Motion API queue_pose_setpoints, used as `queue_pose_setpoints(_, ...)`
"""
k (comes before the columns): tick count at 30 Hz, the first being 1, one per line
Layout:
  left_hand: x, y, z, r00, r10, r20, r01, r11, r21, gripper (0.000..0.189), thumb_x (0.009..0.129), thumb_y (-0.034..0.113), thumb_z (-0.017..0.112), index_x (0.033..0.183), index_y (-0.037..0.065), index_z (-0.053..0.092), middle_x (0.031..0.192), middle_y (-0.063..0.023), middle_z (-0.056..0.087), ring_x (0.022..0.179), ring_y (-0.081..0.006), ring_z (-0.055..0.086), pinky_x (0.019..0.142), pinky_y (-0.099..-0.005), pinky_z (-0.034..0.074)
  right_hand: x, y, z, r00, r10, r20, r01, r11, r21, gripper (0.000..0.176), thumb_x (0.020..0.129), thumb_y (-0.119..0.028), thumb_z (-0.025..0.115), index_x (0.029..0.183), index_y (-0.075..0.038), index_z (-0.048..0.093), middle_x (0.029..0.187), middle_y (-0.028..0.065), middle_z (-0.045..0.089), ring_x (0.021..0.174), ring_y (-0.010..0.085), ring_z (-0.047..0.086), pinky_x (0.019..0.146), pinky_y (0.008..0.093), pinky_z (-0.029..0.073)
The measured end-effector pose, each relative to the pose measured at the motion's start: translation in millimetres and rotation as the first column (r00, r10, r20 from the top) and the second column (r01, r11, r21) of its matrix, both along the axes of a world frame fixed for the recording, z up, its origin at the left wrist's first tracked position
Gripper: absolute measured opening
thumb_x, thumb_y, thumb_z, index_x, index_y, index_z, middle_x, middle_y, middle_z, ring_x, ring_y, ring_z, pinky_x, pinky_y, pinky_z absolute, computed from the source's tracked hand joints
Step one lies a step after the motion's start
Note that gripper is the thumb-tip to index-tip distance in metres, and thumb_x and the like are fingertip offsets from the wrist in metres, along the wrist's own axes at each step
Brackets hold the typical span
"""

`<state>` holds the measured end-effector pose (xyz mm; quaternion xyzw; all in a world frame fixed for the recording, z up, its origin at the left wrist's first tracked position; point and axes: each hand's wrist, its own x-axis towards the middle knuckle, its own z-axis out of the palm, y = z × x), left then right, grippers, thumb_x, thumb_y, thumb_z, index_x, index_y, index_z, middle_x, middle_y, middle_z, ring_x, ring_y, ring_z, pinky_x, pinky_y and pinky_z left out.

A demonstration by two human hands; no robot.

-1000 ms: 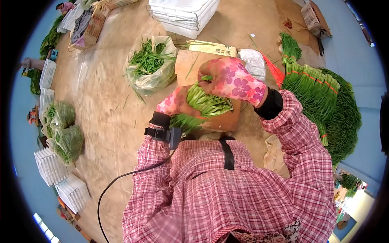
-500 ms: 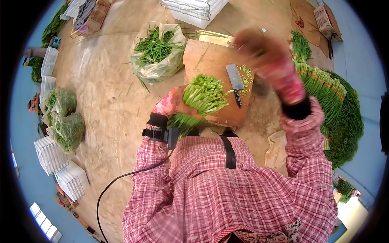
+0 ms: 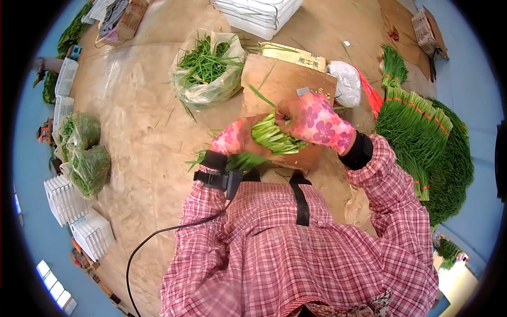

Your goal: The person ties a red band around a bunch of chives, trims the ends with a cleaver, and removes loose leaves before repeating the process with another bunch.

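My left hand, in a pink patterned glove, is wrapped round a bunch of green chives. The pale cut ends face up and right, and the leaves trail out below the hand. Over the upper right of the bunch, my right hand is closed in a pinch. A single chive stalk sticks out from its fingers to the upper left. Both hands are above a wooden board. Only a corner of the knife blade shows behind my right hand; its handle is hidden.
An open plastic bag of loose chives stands left of the board. Beyond the board lie a yellow box, a white plastic bundle and red ties. Banded chive bunches are piled at right. White crates stand ahead.
My right hand has come down and left from beyond the board's right side to the bunch, now covering most of the knife. My left hand has shifted slightly right with the bunch.
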<state>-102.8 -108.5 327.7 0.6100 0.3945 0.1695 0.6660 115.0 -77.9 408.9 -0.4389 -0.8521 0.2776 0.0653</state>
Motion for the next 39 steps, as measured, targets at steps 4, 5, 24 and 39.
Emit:
queue_pose_setpoints(4,-3.4,-5.1,-7.2,0.999,0.043,-0.001,-0.043,0.999,-0.028,0.082,0.059,0.008,0.090,0.131,-0.001,0.052,0.114,-0.0064,0.067,0.103,-0.0120,0.059,0.092,-0.0295,0.048,5.3,3.4,-10.7,0.959,-0.084,-0.269,0.078,0.996,-0.032,0.013,0.082,-0.019,0.064,0.086,-0.008,0.069,0.078,0.0131,0.068,0.069,0.0279,0.067,0.065,0.0356,0.054)
queue_pose_setpoints(5,-7.7,-7.9,-14.0,0.998,0.063,-0.029,-0.064,0.998,-0.027,0.081,0.059,0.007,0.090,0.131,-0.001,0.052,0.114,-0.0068,0.067,0.103,-0.0125,0.059,0.093,-0.0298,0.048,16.8,6.9,0.4,0.932,-0.185,-0.310,0.159,0.981,-0.109,0.012,0.084,-0.015,0.062,0.087,-0.006,0.069,0.081,0.0114,0.069,0.072,0.0258,0.067,0.066,0.0347,0.054)
queue_pose_setpoints(24,-41.1,-10.0,-67.3,0.973,0.135,0.186,-0.109,0.984,-0.141,0.093,0.060,0.021,0.089,0.138,-0.001,0.043,0.127,-0.0082,0.059,0.112,-0.0181,0.056,0.099,-0.0342,0.044,100.6,-83.9,-57.2,0.700,-0.579,-0.418,0.475,0.815,-0.332,0.021,0.088,-0.009,0.066,0.107,-0.001,0.069,0.103,0.0083,0.069,0.092,0.0166,0.065,0.082,0.0285,0.050)
queue_pose_setpoints(39,-6.2,-3.8,-52.3,0.979,-0.092,0.183,0.124,0.977,-0.171,0.089,0.061,0.011,0.089,0.138,0.000,0.045,0.125,-0.0077,0.061,0.114,-0.0177,0.056,0.099,-0.0336,0.044,71.5,-54.7,-41.8,0.773,-0.439,-0.459,0.269,0.881,-0.389,0.017,0.087,-0.014,0.067,0.098,-0.002,0.069,0.085,0.0125,0.068,0.075,0.0227,0.067,0.066,0.0319,0.052)
